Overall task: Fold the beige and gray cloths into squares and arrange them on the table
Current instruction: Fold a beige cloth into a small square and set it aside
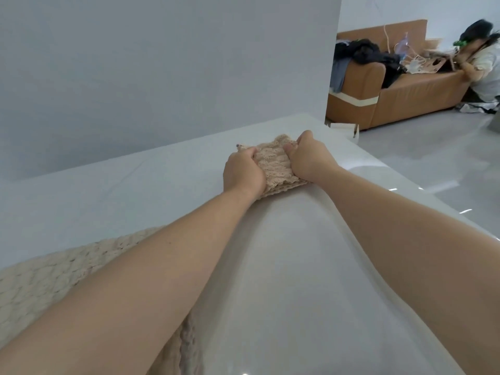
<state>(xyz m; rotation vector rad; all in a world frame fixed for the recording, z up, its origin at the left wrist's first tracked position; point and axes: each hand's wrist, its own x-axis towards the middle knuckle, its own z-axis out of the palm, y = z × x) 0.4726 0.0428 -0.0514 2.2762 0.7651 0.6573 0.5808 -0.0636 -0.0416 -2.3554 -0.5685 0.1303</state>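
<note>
Lying on the far part of the white table (135, 185), close to its far right corner, is the folded beige cloth (273, 169). It is a knitted piece with an open, wavy, ribbed pattern, folded into a compact, roughly square pad. Several layers show stacked along its near edge, where the edges line up fairly evenly. Its top surface is bunched a little between the two hands, and the far edge rises in a soft hump.

The left hand (243, 175) sits on the cloth's left side, with the thumb lying over the top and the fingers curled down at the left edge, gripping the knit. The right hand (308, 161) holds the right side in the same way, its thumb pressed onto the top and its knuckles bent over the far right corner. The fingertips of both hands are hidden behind the hands. Both bare forearms reach out across the glossy tabletop from the bottom of the view.

Under the left forearm, at the near left of the table, lies a second beige cloth (40, 280) of chunkier knit, spread out flat.

A plain pale wall (162, 63) stands behind the table. Off to the right, across a shiny gray floor (433, 152), is a tan sofa (405, 98) piled with dark clothes (362, 52). Another person (484, 63) sits on the floor at its end.
</note>
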